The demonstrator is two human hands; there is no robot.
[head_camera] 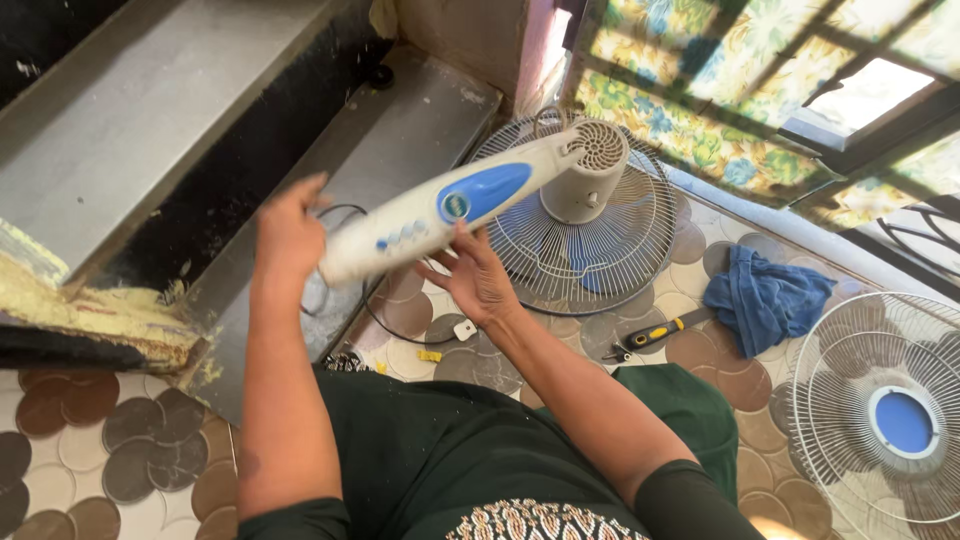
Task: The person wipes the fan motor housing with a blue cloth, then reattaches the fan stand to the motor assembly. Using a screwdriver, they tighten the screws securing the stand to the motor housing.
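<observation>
Two hands on fan body (450, 205) | left hand (290, 230) grasping its base end, right hand (478, 280) open beneath | long axis toward 2 o'clock, over rear grille (600, 260).

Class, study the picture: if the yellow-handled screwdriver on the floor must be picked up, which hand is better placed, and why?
Probably the right hand: the screwdriver lies on its side, nearer. The left hand holds the fan body's base end, farther away.
</observation>
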